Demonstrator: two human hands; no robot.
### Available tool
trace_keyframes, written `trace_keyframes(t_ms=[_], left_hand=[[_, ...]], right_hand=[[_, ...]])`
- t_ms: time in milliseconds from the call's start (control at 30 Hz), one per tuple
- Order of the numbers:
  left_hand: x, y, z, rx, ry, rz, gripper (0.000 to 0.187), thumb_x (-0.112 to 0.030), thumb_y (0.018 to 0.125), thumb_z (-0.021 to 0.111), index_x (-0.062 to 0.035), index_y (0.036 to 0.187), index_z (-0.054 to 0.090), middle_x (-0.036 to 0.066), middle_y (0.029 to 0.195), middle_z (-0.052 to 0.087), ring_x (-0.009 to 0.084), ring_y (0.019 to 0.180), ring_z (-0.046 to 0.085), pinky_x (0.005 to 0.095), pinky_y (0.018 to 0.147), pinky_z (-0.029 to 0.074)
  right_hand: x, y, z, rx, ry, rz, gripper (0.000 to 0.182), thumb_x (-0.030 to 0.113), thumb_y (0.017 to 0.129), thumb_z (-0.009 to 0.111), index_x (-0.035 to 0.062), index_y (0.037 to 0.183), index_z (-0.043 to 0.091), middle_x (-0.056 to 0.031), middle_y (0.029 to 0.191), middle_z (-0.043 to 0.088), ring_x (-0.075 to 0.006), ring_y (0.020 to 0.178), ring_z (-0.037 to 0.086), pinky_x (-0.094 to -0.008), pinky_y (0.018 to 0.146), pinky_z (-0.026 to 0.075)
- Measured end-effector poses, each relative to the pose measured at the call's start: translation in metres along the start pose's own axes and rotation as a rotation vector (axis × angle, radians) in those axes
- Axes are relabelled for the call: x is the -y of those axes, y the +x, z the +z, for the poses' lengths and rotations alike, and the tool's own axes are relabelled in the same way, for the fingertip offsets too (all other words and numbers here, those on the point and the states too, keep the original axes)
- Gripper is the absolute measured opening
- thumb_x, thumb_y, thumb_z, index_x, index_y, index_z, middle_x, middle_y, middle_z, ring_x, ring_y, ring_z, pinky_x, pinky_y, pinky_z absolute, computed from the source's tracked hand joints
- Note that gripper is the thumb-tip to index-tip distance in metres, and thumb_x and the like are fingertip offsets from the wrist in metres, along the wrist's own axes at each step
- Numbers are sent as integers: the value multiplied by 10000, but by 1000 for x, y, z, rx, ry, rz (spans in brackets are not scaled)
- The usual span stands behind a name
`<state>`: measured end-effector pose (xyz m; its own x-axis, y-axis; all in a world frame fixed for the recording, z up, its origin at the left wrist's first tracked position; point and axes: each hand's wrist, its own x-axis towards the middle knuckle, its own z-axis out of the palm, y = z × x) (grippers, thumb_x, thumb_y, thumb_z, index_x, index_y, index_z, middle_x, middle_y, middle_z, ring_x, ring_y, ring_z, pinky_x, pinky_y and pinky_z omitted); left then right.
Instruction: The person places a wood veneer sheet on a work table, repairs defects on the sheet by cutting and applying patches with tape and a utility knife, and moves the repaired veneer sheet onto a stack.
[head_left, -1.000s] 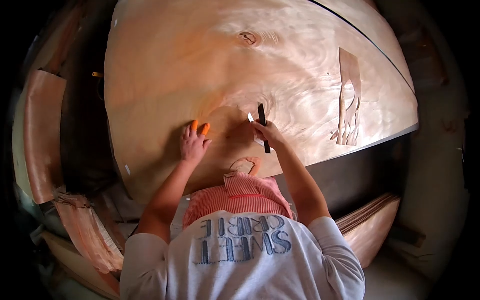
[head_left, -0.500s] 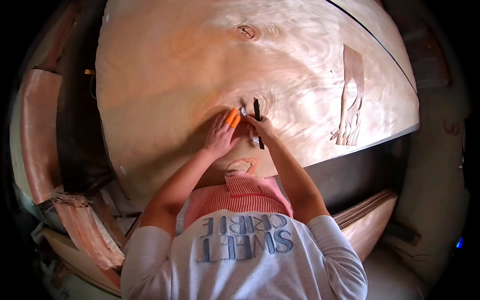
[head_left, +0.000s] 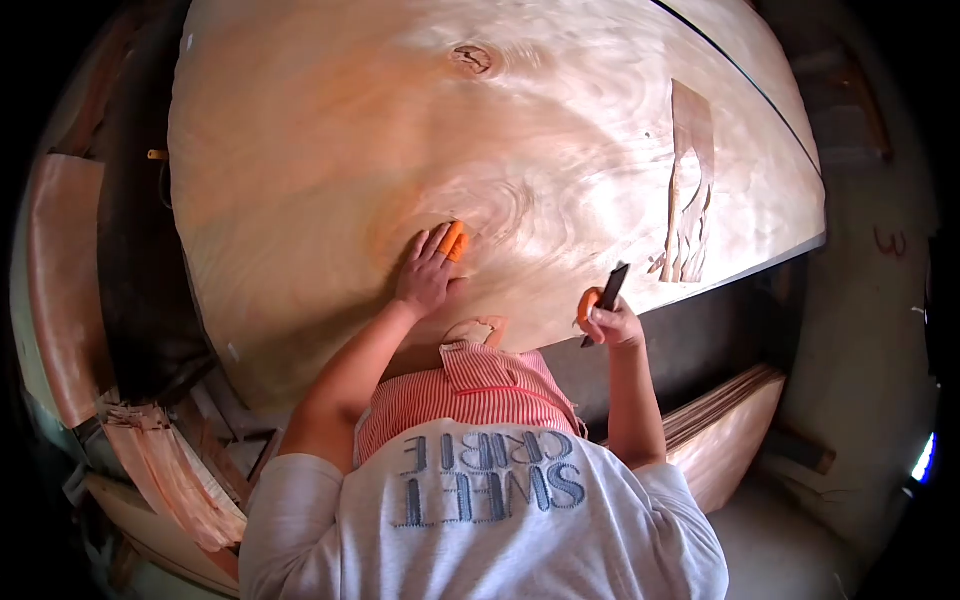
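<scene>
1. At the far left of the frame, curled reddish-brown veneer offcuts [head_left: 165,470] lie stacked beside and below the worktop; they sit where they sat a second ago.

2. The large pale wood veneer sheet [head_left: 330,130] with its swirling grain fills the upper part of the frame, spread flat on the worktop. It has slid slightly in view with the head's movement, but it does not appear to have been shifted.

3. The left hand [head_left: 425,275] rests on the sheet at centre frame, palm down, fingers extended and close together, orange fingertip covers [head_left: 453,240] pressing the swirl in the grain. Half a second ago it was meeting the right hand at this spot; now it presses there alone and grips nothing.

4. The right hand [head_left: 610,322] has left the sheet and sits right of centre, at the sheet's near edge. It is closed around a slim black knife [head_left: 606,298], whose tip points up and to the right, clear of the wood. The small pale scrap seen by the blade earlier is no longer visible.

5. Judging by this, the cutting at the swirl has paused and the patch is being pressed down by hand.

6. Toward the right, a narrow brown veneer strip with split, finger-like ends [head_left: 690,190] lies untouched on the sheet.
</scene>
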<state>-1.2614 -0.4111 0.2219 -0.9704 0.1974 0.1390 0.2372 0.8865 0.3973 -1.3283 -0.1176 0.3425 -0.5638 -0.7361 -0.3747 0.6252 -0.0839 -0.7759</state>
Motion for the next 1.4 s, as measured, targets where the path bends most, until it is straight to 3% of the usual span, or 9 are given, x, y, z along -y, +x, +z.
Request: trace_keyframes(t_ms=[200,567,767,900,1000,1167,1267,1333,1400], left_hand=[[6,-4,4,55,74,82,556,-386,780,481,-28,1202,428,128,1336,308,248,1262,243,407,1039,146],[1,1,-7,-37,-129,42,519,-262,751,546,-25,1197,427,132,1289,360,268,1194,330,415,999,225],[0,19,-4,-60,20,75,292,-129,773,455,-27,1023,566,94,1041,532,245,1069,412,381,846,339],[-6,22,-17,78,94,42,287,-139,739,482,-62,995,588,86,977,538,227,1051,400,372,812,350],[-8,23,-23,190,109,52,278,-149,743,482,-87,990,592,77,968,537,234,1058,397,380,822,351],[-10,26,-29,303,169,51,366,-311,699,589,-129,1016,586,73,963,532,243,1088,368,389,861,336],[-12,23,-26,287,97,20,521,-392,640,645,-151,1091,547,79,1047,503,243,1109,349,391,872,329],[-10,22,-27,255,77,13,586,-405,625,660,-159,1137,518,91,1135,459,245,1130,334,393,886,322],[-12,22,-32,243,64,2,602,-385,639,657,-160,1172,490,109,1229,398,252,1157,318,397,910,311]], right_hand=[[-30,57,33,-79,-305,417,188,212,832,541,27,871,541,18,528,463,-34,422,352,-184,387,250],[-90,162,32,-623,-475,180,187,203,817,555,34,737,559,-3,512,501,-66,387,422,-201,356,303],[-95,162,27,-570,-461,169,231,247,797,582,21,836,605,12,533,507,-51,410,412,-206,364,292],[-65,127,41,-522,-704,271,263,237,787,574,-11,861,617,-21,611,581,-79,533,479,-246,472,385],[-53,115,45,-466,-716,303,295,280,782,589,19,913,633,-19,679,629,-47,462,408,-225,403,314],[-88,114,16,-390,-815,245,203,196,782,533,14,773,623,-36,629,624,-100,528,534,-260,490,400],[-48,114,4,-261,-1248,297,179,187,777,523,47,743,629,-33,599,611,-121,550,557,-271,524,418],[-21,116,-19,-83,-1284,519,166,185,766,522,70,733,636,-33,581,604,-131,556,569,-271,531,425],[-7,111,-25,-68,-1104,384,208,249,786,555,65,742,641,-4,511,544,-93,453,470,-266,445,357]])
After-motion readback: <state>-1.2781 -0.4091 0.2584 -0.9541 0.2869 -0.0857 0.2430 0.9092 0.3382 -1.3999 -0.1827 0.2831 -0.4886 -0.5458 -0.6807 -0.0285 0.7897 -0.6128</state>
